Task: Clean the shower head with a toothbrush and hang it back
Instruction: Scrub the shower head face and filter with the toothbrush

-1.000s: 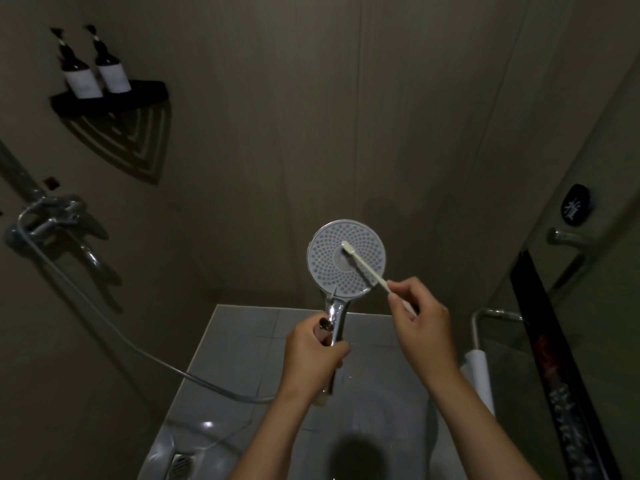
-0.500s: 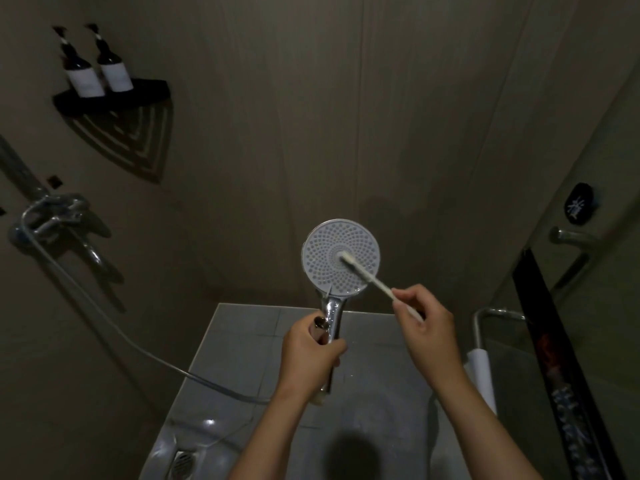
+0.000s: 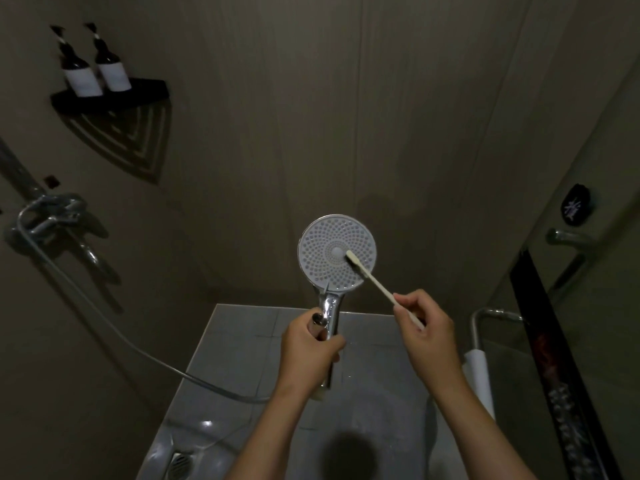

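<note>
Left hand (image 3: 309, 344) grips the round chrome-handled white shower head (image 3: 337, 252) face-up mid-scene so right hand (image 3: 425, 332), pinching the slim cream plastic toothbrush (image 3: 372, 279), can scrub nozzles near its centre.

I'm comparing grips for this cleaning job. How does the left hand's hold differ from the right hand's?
The left hand wraps its fingers round the chrome handle of the shower head; the right hand pinches the toothbrush in its fingertips. The left hand holds its thing upright, the right hand slants its own, bristles on the spray face. Each holds one thing.
</note>
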